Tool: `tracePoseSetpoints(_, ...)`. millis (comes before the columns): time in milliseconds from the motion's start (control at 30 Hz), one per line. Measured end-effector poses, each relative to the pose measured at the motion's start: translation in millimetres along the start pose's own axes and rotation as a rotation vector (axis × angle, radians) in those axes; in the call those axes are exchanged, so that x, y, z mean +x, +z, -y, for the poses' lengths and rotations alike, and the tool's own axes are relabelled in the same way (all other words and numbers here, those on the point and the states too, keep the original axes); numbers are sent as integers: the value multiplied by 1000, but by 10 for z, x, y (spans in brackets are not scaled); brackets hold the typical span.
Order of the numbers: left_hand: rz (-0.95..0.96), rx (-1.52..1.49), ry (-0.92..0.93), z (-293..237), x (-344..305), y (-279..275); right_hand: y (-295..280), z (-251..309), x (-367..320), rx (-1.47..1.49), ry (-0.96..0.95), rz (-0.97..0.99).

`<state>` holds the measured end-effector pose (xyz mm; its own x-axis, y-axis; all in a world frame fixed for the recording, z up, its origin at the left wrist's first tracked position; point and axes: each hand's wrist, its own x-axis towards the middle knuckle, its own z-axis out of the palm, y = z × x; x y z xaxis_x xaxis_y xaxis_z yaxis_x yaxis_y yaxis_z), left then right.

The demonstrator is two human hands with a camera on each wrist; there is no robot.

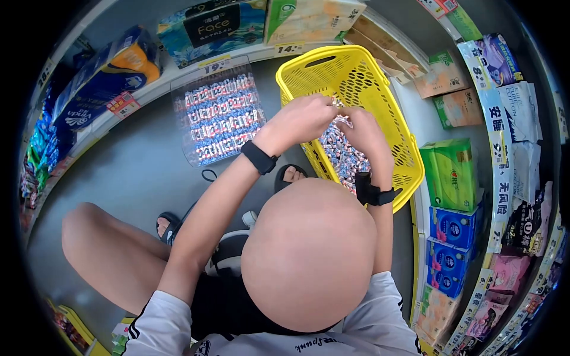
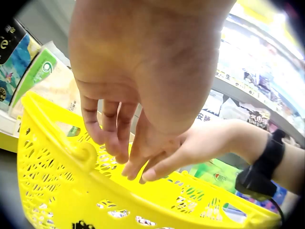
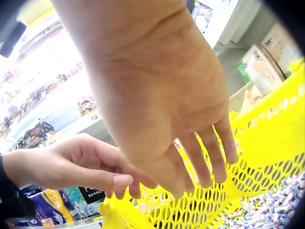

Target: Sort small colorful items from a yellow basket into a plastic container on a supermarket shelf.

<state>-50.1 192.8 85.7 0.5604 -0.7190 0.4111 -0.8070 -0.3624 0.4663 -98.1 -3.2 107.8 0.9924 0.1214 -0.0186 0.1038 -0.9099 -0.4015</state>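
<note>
Both hands hang over a yellow basket holding a heap of small wrapped candies. In the head view the left hand is above the basket's left rim, its fingers bent towards the right hand. The left wrist view shows the left hand with fingers loosely bent, pointing down. From the right wrist, the right hand has its fingers loosely extended downward, thumb near the index finger. No candy is plainly visible in either hand; a pale piece by the right fingertips may lie behind them.
A clear tray with rows of wrapped candies lies on the floor left of the basket. Shelves with tissue packs stand close on the right, and more packs line the far shelf. The person's bent knee is at the left.
</note>
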Motion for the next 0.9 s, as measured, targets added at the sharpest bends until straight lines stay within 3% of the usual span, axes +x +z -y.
tracePoseSetpoints(67, 70, 12, 23, -22, 136, 130, 69, -228, -63, -31, 124, 133)
tracePoseSetpoints(133, 196, 42, 69, -66, 278, 236, 83, -344, -85, -34, 125, 184)
tracePoseSetpoints(200, 268, 33, 57, -104, 420, 366, 115, -444, -101, 92, 220, 275)
tracePoseSetpoints(300, 454, 89, 41, -132, 627, 547, 381, -810, -134, 175, 213, 203)
tracePoseSetpoints(467, 601, 169, -4, -176, 900, 719, 651, -1142, -131, 210, 155, 91)
tracePoseSetpoints(633, 755, 284, -90, -59, 1097, 1037, 920, -1348, -75, 110, 271, 311)
tracePoseSetpoints(767, 786, 322, -95, 146, 1153, 1362, 1286, -1598, -124, -55, 187, 258)
tracePoseSetpoints(900, 816, 360, -118, 155, 1162, 1452, 1337, -1571, -109, -126, 221, 240)
